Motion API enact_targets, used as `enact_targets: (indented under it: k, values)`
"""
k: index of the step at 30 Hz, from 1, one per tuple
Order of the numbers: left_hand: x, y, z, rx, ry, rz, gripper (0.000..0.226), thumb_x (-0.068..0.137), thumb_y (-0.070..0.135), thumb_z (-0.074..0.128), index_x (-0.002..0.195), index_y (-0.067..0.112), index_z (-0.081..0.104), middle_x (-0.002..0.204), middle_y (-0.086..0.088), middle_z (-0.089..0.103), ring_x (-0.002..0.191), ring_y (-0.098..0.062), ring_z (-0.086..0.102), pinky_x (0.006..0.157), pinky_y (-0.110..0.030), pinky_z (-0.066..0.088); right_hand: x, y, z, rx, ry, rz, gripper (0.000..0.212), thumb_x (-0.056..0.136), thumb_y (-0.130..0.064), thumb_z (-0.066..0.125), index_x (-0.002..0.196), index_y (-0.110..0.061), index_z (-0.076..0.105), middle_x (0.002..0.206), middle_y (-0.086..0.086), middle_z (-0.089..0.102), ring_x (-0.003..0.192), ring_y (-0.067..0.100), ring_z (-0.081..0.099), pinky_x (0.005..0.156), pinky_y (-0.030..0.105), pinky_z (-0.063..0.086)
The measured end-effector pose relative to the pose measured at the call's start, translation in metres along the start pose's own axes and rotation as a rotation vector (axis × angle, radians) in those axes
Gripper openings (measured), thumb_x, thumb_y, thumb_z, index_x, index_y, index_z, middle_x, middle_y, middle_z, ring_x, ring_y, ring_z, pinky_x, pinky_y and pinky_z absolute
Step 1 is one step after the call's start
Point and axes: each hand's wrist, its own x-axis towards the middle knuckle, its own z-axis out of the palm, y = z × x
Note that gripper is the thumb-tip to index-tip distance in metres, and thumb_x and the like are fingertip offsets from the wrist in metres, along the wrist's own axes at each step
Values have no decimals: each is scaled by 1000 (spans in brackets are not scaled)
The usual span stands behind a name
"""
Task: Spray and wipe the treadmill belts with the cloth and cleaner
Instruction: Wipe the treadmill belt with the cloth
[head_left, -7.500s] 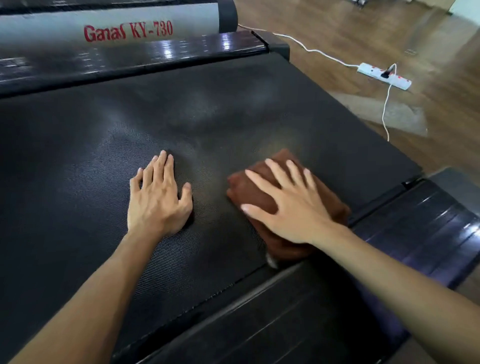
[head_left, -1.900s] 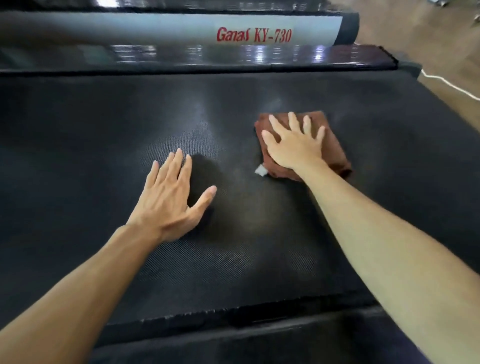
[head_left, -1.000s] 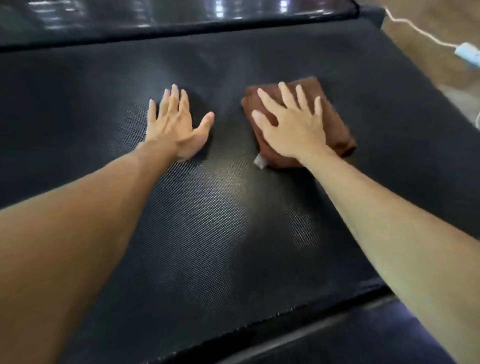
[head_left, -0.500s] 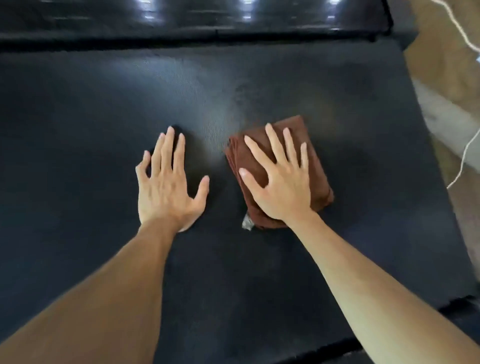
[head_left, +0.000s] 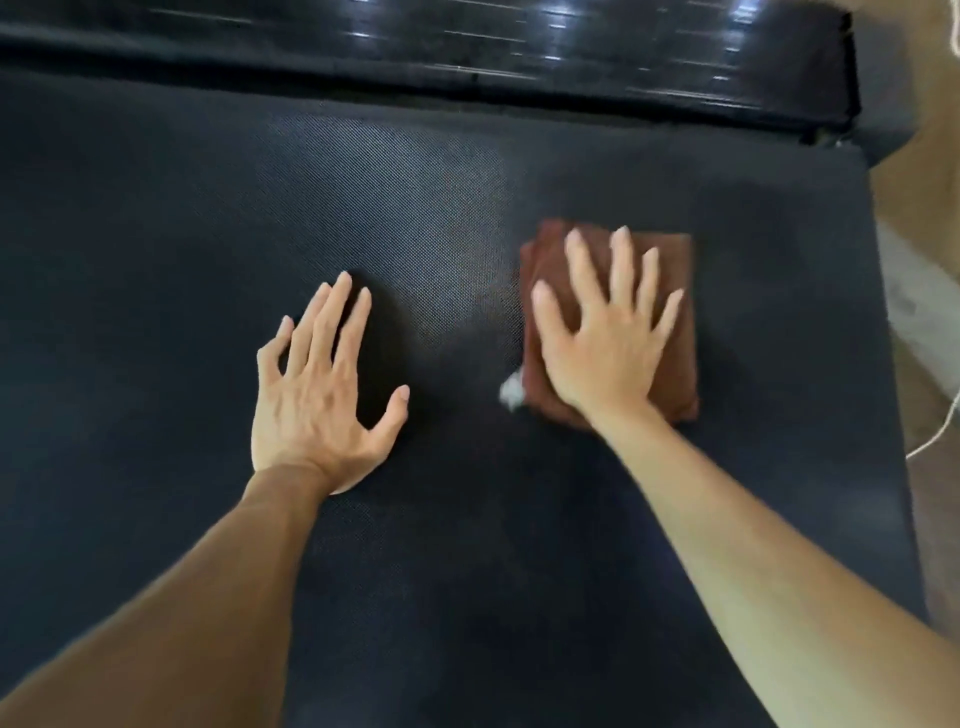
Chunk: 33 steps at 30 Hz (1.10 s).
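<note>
No text, brand, number or sign can be read anywhere. A small white tag sticks out from the near left corner of the cloth, just left of the right hand, but it is blurred and shows no legible print. The glossy black side rail beyond both hands shows only light reflections, no lettering.
</note>
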Motion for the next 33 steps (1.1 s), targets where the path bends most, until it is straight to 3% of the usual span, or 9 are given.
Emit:
enact_targets:
  k: [3,9,13,16,20,23,26,29,33]
  values:
    - [1,-1,0,-11,10,-9,91,89,63,37,164,16,15,172,1,3,158,-15,3,125,-47,16,76,-45,6,86,6,230,67,100,-70,27,161,-45,24,174,3,8,159,35,1,121,68,0]
    - [1,-2,-2,-35,6,1,91,89,62,41,163,16,16,172,1,4,158,-15,2,125,-47,16,31,-86,13,-11,1,-434,62,100,-69,32,158,-47,32,172,-1,19,159,32,11,124,62,7]
    - [0,-3,-1,-33,-2,-1,92,88,62,42,164,16,15,172,1,3,158,-14,1,126,-45,15,50,-31,0,46,-32,-17,65,99,-71,32,159,-50,24,173,-3,9,159,33,3,123,66,-1]
    - [-1,-4,0,-41,-15,-6,91,89,61,39,164,18,12,172,4,-1,158,-13,-1,127,-44,12,92,-74,4,120,-48,256,66,101,-70,26,162,-46,19,174,4,0,158,38,-7,119,70,-6]
    - [0,-4,0,-39,-23,7,89,91,59,38,164,17,12,172,3,-2,158,-14,-1,126,-47,15,85,-143,19,36,-37,-248,64,100,-70,26,160,-47,25,173,3,10,159,36,2,123,66,-4]
    - [0,-4,0,-58,-30,9,89,90,58,40,164,17,12,172,3,-1,158,-14,0,126,-47,15,74,-96,12,-44,-55,-498,62,101,-71,26,159,-49,26,174,-3,10,160,31,5,125,63,2]
    - [0,-4,-1,-63,-29,0,90,89,58,41,164,17,13,172,4,-1,158,-13,0,126,-45,14,71,-44,3,-10,-72,-289,61,101,-70,28,158,-52,24,174,-7,6,160,28,0,124,63,-2]
    - [0,-3,-1,-67,-27,-1,90,89,58,42,164,17,14,172,4,0,158,-13,2,126,-45,15,89,-76,7,53,-61,72,62,101,-70,27,160,-51,21,174,-1,2,159,33,-6,120,70,-7]
    - [1,-4,-1,-68,-28,9,89,89,58,42,164,16,16,172,3,2,158,-14,2,125,-46,16,80,-142,17,27,-30,-233,63,101,-68,25,160,-48,25,174,3,9,159,35,1,122,67,-2]
